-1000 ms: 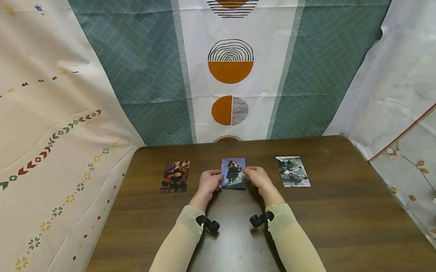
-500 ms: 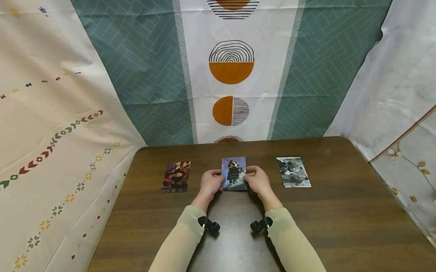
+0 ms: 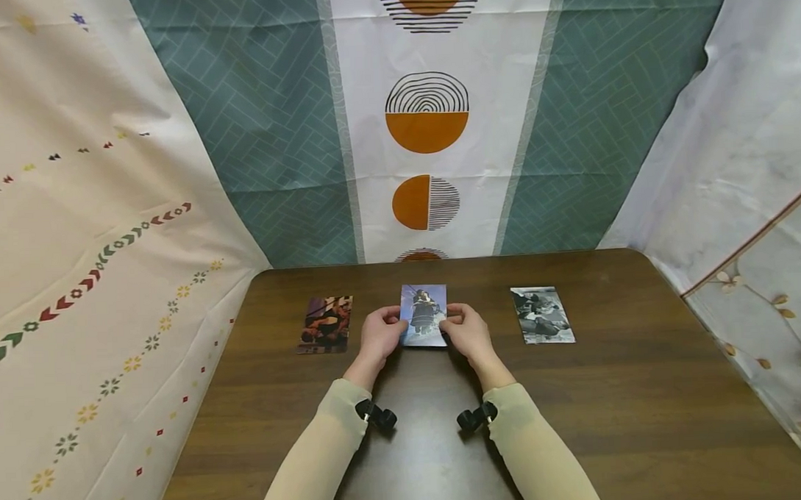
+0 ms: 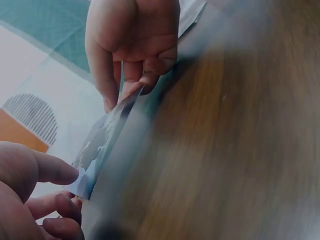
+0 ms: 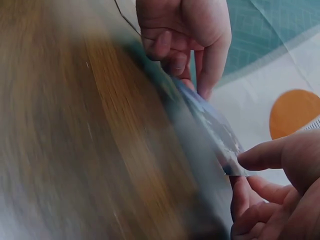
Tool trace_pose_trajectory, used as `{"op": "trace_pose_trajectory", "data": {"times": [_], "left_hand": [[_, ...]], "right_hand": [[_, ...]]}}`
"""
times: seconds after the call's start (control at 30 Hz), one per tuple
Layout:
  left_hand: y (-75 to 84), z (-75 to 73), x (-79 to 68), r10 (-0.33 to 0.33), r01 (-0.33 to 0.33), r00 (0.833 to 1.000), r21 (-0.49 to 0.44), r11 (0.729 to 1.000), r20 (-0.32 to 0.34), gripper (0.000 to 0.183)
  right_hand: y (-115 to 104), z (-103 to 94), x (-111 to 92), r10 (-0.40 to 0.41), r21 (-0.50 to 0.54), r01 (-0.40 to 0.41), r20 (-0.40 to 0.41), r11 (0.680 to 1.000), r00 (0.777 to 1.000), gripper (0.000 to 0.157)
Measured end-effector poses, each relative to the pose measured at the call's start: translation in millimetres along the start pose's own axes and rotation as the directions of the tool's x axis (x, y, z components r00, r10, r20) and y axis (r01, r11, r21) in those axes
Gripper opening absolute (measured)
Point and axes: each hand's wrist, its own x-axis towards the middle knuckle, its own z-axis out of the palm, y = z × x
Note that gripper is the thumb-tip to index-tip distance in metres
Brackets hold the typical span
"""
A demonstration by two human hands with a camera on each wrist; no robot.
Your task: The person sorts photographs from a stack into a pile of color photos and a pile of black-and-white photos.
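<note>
A photo print (image 3: 424,312) of a dark-clothed figure on a blue-violet ground is held at the middle of the table's far part. My left hand (image 3: 380,335) pinches its left edge, thumb on the front and fingers behind. On the opposite edge my right hand (image 3: 468,331) pinches it the same way. Both wrist views show the print (image 4: 102,140) tilted, its lower edge off the wood. Left of it lies a warm-toned dark photo (image 3: 325,325); to the right lies a black-and-white photo (image 3: 543,315).
The brown wooden table (image 3: 612,419) has rounded far corners. Behind it hangs a green and white cloth (image 3: 430,146) with orange circles. Patterned pale cloths flank it, a cream one (image 3: 110,289) at left and a white floral one (image 3: 759,267) at right.
Both hands have lifted the middle photo and tipped it up; it sits slightly higher and left in the head view, with more glare. The two outer photos have stayed in place.
</note>
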Motion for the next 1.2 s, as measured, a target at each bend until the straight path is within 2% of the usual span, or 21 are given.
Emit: {"op": "trace_pose_trajectory", "data": {"times": [0.23, 0.47, 0.73, 1.0, 1.2], "left_hand": [[-8.3, -37.2, 4.9, 0.047, -0.046, 0.999, 0.076, 0.996, -0.009, 0.037], [-22.6, -83.3, 11.4, 0.078, -0.079, 0.997, 0.140, 0.987, 0.009, 0.037], [-41.5, -131.8, 17.1, 0.071, -0.057, 0.994, 0.162, 0.985, -0.082, 0.037], [-53.3, -161.9, 20.6, 0.034, 0.004, 0.988, 0.250, 0.968, -0.149, 0.037], [-61.5, -169.4, 23.2, 0.029, 0.022, 0.985, 0.294, 0.955, -0.168, 0.038]], "right_hand": [[-13, 28.9, 0, -0.063, -0.001, 0.063, 0.014, 0.998, 0.998, 0.045], [-31, 63.7, -5, -0.132, -0.027, 0.134, 0.059, 0.991, 0.989, 0.044], [-54, 112.3, -9, -0.181, -0.081, 0.192, 0.120, 0.978, 0.976, 0.044], [-69, 149.5, -14, -0.158, -0.159, 0.184, 0.163, 0.970, 0.974, 0.047], [-74, 164.0, -17, -0.151, -0.270, 0.195, 0.177, 0.943, 0.973, 0.050]]}}
